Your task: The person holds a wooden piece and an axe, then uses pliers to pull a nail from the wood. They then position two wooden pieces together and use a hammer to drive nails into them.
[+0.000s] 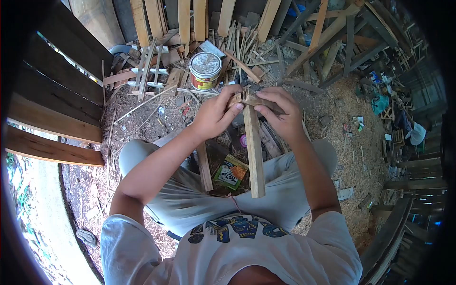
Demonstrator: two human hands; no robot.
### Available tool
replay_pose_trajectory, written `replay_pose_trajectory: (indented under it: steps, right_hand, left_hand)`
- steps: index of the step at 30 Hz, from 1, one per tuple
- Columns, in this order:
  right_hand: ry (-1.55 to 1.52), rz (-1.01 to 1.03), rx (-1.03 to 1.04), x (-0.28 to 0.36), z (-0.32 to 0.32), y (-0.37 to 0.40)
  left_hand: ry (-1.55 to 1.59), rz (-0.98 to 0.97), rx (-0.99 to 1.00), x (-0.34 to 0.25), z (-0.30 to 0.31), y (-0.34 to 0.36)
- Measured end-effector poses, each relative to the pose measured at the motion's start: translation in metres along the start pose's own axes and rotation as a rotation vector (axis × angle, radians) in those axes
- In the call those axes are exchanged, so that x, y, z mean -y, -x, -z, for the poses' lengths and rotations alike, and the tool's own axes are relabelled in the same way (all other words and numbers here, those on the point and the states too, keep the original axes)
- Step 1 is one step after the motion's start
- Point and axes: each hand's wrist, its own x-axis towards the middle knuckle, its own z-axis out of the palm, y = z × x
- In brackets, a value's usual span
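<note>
My left hand [214, 114] pinches the left end of a short wooden crosspiece [258, 99], thumb along its near side. On the crosspiece's right part, my right hand [284, 110] is closed, with thumb and fingers on opposite faces. A long squared wooden stick [255, 156] meets the crosspiece between the two hands and points back toward my body. A dark notch or gap shows at the joint, close to my left fingertips. Below, between my legs, lie a green and orange snack packet [231, 173] and another wooden strip [204, 166].
A paint bucket [205, 71] with a spattered lid stands ahead, among wood offcuts [237, 47]. Planks [199, 19] lean at the back. Stacked timber [327, 42] rises at the far right. Sawdust covers the ground [346, 137]; a slatted wooden wall [57, 118] runs along the left.
</note>
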Motion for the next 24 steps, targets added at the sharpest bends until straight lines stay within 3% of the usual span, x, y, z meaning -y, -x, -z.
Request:
replay_pose_trajectory:
  steps: [14, 23, 24]
  right_hand:
    - [0.024, 0.026, 0.037, 0.007, -0.002, 0.002]
    - [-0.049, -0.018, 0.058, 0.008, -0.002, 0.006]
    - [-0.139, -0.115, 0.048, 0.007, -0.004, 0.007]
  left_hand:
    - [-0.082, -0.030, -0.003, 0.004, -0.008, 0.004]
    - [-0.100, 0.018, 0.006, -0.008, -0.004, 0.003]
    - [-0.102, 0.019, 0.004, -0.008, -0.004, 0.002]
